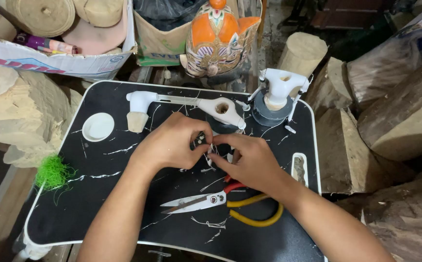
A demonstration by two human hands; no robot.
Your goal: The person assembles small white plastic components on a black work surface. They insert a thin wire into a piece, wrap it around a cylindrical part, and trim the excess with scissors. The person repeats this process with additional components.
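black lap tray (99,194), white-rimmed. centre: left hand (170,145) and right hand (250,162), fingertips pinched together on a small white piece (210,156), too small to identify. near edge: scissors (220,201), yellow-and-red handles, blades shut, just beside the right wrist. far edge: white pipe-shaped carving (186,104); white carving on a tape roll (279,94). left side: round white recess (98,126), nothing visible in it. beyond the far-left corner: cardboard box (51,60) holding wooden rounds.
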